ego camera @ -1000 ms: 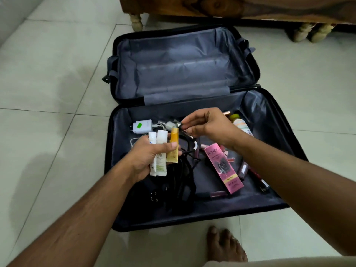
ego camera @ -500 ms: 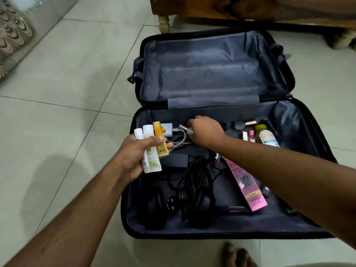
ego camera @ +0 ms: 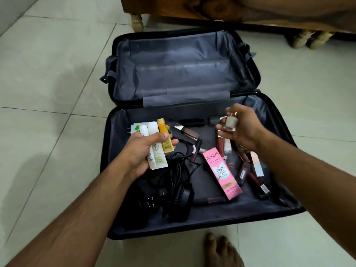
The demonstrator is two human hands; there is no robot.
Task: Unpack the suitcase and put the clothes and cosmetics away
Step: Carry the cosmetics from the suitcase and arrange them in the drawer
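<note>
Gripped in the left hand [ego camera: 143, 151], left of frame centre: a fanned bunch of three small squeeze tubes [ego camera: 157, 149], two white and one amber-yellow, fingers curled round them and thumb pressed across the fronts, caps up, probably gathered as one handful to save trips. Green print on the larger white tube, too small to read; dark lettering on the yellow one, not legible. Just behind that bunch, a white plug-in charger with a green sticker [ego camera: 134, 128]; whether held along with the tubes or lying beneath, impossible to tell. Pinched in the right hand [ego camera: 243, 130], right of centre: a small clear glass bottle with a metallic cap [ego camera: 230, 122], lifted above the pile, thumb and fingertips closed on its sides. Below both hands, lying open on pale floor tiles, a black hard-shell suitcase with grey lining [ego camera: 123, 114]; far half bare, near half holding the remaining cosmetics. Centre of the near half: a pink carton [ego camera: 222, 175] reading "POND'S", "BB+ CREAM", "IVORY". Right of it, loose dark-red lip-gloss tubes [ego camera: 244, 170]; lower left, a tangle of black cables and plugs [ego camera: 173, 182].
</note>
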